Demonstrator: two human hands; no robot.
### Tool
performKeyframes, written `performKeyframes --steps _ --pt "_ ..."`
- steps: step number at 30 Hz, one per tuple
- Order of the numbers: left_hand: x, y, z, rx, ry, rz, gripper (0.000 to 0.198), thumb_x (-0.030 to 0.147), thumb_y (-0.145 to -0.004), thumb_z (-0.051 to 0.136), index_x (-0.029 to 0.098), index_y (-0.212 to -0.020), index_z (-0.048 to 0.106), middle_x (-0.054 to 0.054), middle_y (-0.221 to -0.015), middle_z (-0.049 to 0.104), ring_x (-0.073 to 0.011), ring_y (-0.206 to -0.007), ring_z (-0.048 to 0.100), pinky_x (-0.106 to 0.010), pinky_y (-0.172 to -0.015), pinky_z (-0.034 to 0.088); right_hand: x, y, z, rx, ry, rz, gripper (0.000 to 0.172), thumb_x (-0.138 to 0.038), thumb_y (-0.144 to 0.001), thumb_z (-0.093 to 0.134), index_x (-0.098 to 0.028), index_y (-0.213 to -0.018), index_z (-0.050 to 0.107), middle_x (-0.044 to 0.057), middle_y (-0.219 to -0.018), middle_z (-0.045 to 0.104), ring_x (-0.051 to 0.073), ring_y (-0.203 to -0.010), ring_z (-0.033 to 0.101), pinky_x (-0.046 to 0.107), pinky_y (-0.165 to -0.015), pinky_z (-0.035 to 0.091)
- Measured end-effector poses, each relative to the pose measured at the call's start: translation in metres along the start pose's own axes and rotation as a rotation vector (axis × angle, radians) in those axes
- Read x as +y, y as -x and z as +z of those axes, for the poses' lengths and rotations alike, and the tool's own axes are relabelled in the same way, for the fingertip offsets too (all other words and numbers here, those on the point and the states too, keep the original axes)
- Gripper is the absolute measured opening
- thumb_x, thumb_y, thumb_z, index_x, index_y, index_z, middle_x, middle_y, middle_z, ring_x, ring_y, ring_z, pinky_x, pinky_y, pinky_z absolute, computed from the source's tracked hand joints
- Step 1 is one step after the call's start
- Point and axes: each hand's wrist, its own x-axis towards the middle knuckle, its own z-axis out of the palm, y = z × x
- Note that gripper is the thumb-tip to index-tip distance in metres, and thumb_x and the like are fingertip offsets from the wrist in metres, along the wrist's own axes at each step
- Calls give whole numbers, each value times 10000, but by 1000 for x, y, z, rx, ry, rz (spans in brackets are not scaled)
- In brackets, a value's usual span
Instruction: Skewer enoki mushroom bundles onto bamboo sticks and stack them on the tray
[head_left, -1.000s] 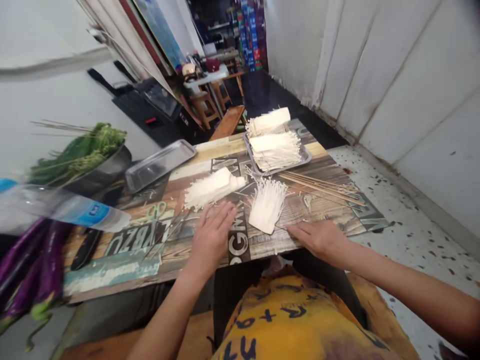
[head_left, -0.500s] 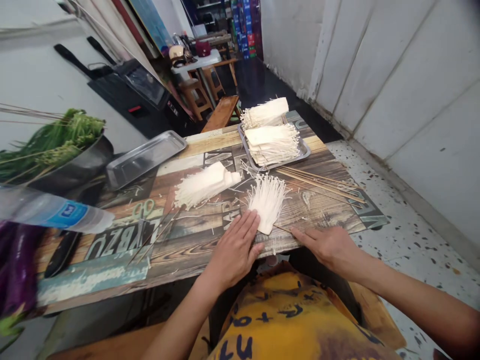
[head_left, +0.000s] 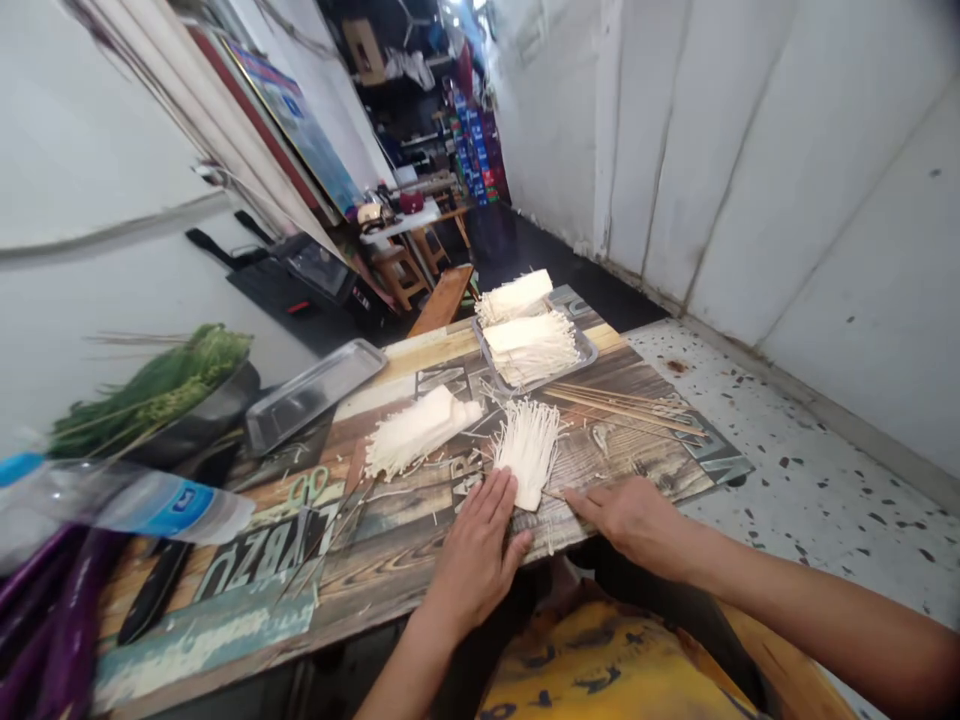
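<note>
A fanned bunch of enoki mushrooms (head_left: 530,447) lies flat near the table's front edge. The fingers of my left hand (head_left: 480,540) rest stretched out on its left side. My right hand (head_left: 630,520) is closed on a thin wooden skewer (head_left: 553,494), whose far end meets the base of the bunch; how deep it sits inside is hidden. Another enoki bunch (head_left: 420,432) lies to the left. Farther back, a metal tray (head_left: 589,352) holds more flat enoki bunches (head_left: 531,345). Several loose skewers (head_left: 630,410) lie right of the tray.
On the left are a second metal tray (head_left: 319,395), a bowl (head_left: 217,405) of greens, a water bottle (head_left: 172,505), eggplants (head_left: 82,610), a black-handled knife (head_left: 154,595) and scissors (head_left: 304,500). A bench (head_left: 444,300) stands behind the table (head_left: 375,560). A white wall runs along the right.
My view has tilted up, so the table sits lower in the picture. The skewer's exposed length between my right fingers and the enoki looks shorter. My left hand stays on the bunch.
</note>
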Motion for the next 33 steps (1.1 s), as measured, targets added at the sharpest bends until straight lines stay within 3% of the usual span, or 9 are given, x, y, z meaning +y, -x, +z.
performKeyframes --steps 4,7,11,14,18,22,25,28,33 --pt "-4 -7 -2 183 -42 21 628 308 -931 498 157 -1484 241 -158 -1454 447 -251 -1371 388 -471 -1096 378 3 -3 -18 76 28 11 356 -42 -776 542 -122 -1120 584 17 -743 664 136 -542 542 283 -477 235" --pt "-14 -23 -14 332 -69 37 469 226 -928 502 185 -1387 415 -133 -1293 609 -245 -1212 563 -466 -1027 442 9 -8 -33 142 58 -13 267 -24 -766 526 -142 -989 615 6 -687 641 124 -507 502 290 -473 192" --pt "-29 -49 -35 336 -78 116 236 145 -916 479 203 -1065 653 -72 -1022 731 -210 -896 686 -369 -787 548 21 -17 -47 196 45 -42 243 -4 -759 490 -163 -873 633 6 -630 612 130 -482 485 291 -461 191" --pt "-35 -67 -53 331 -47 133 231 139 -909 473 191 -997 680 -66 -955 744 -198 -837 694 -318 -728 548 36 -15 -60 281 -130 -21 278 -67 -862 444 -173 -991 667 35 -727 672 144 -584 576 256 -501 332" --pt "-44 -91 -82 333 57 61 195 220 -904 516 205 -979 696 -55 -924 747 -186 -812 684 -285 -738 520 57 8 -77 569 -576 226 335 -318 -942 477 -219 -1234 609 34 -846 700 132 -629 601 247 -578 470" --pt "-55 -128 -108 297 343 -187 215 339 -856 576 178 -811 710 -18 -750 717 -162 -688 629 -257 -660 478 55 34 -46 965 -917 649 339 -348 -980 392 -221 -1206 611 -28 -612 548 101 -426 437 209 -360 341" --pt "-61 -162 -113 294 741 -341 290 428 -769 652 152 -838 708 -10 -734 698 -146 -644 595 -247 -613 471 42 39 -1 809 -830 562 259 -307 -952 458 -210 -1030 685 -2 -614 610 148 -526 581 257 -490 500" --pt "-58 -190 -109 279 1016 -394 411 455 -681 731 146 -951 701 -34 -842 712 -158 -724 616 -263 -663 496 42 34 19 810 -603 391 212 -213 -915 520 -196 -1061 673 58 -876 724 186 -758 682 292 -679 562" --pt "-29 -191 -110 17 909 -297 315 433 -751 667 153 -890 705 -38 -823 703 -155 -707 603 -260 -647 468 67 18 -30 1009 -232 345 279 -143 -871 587 -124 -1147 623 119 -949 687 211 -877 638 351 -761 541"
